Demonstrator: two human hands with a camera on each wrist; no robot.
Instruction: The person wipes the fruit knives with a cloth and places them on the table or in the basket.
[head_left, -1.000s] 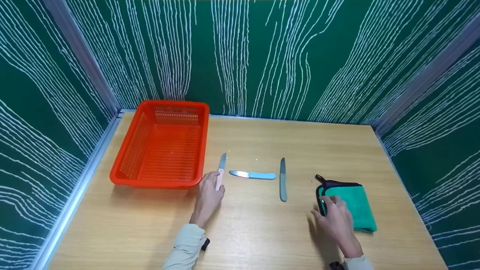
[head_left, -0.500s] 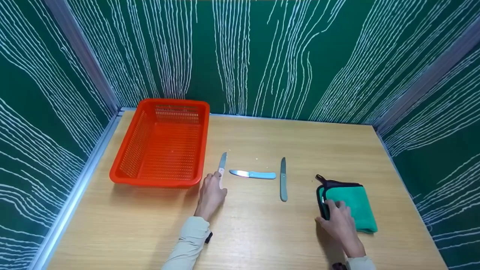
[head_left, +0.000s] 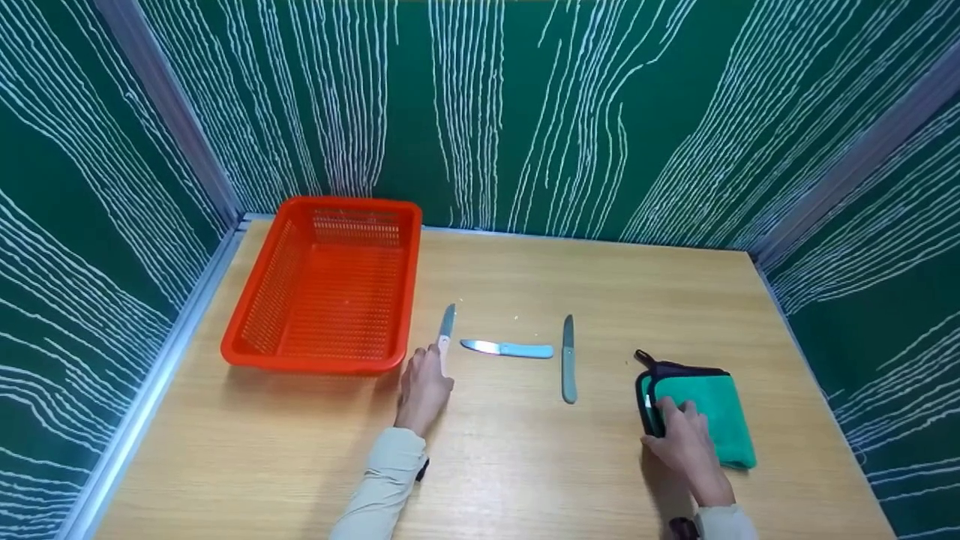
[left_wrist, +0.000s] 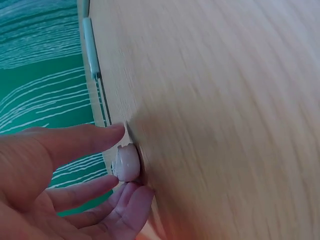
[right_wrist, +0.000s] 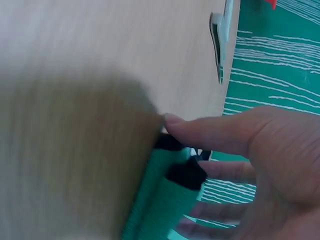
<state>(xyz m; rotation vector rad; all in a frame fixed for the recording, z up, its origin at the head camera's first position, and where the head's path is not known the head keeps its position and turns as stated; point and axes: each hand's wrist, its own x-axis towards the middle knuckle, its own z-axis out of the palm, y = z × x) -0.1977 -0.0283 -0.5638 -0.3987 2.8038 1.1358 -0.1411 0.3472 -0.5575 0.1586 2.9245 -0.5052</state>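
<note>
My left hand (head_left: pixel 426 386) is at a small knife with a pale pinkish-white handle, its blade (head_left: pixel 448 321) pointing away from me. In the left wrist view the handle (left_wrist: pixel 128 162) sits between thumb and fingertips. On the right, my right hand (head_left: pixel 684 442) pinches the near left edge of a folded green cloth (head_left: pixel 724 409) with black trim and a hanging loop. Its thumb (right_wrist: pixel 187 131) is at the black trim, the fingers on the other side. Between the hands lie a light blue-handled knife (head_left: pixel 526 350), sideways, and a grey-green-handled knife (head_left: pixel 569 375), pointing away.
An orange-red plastic basket (head_left: pixel 315 366) stands at the back left, close to the pink-handled knife. Small crumbs dot the wooden table (head_left: pixel 510 457) near the knives. Green walls (head_left: pixel 517 112) with white lines enclose the table at the back and sides.
The left fingers have settled lower over the knife handle, covering more of it. The right thumb has moved in to the cloth's edge. The knives, cloth and basket stay in place.
</note>
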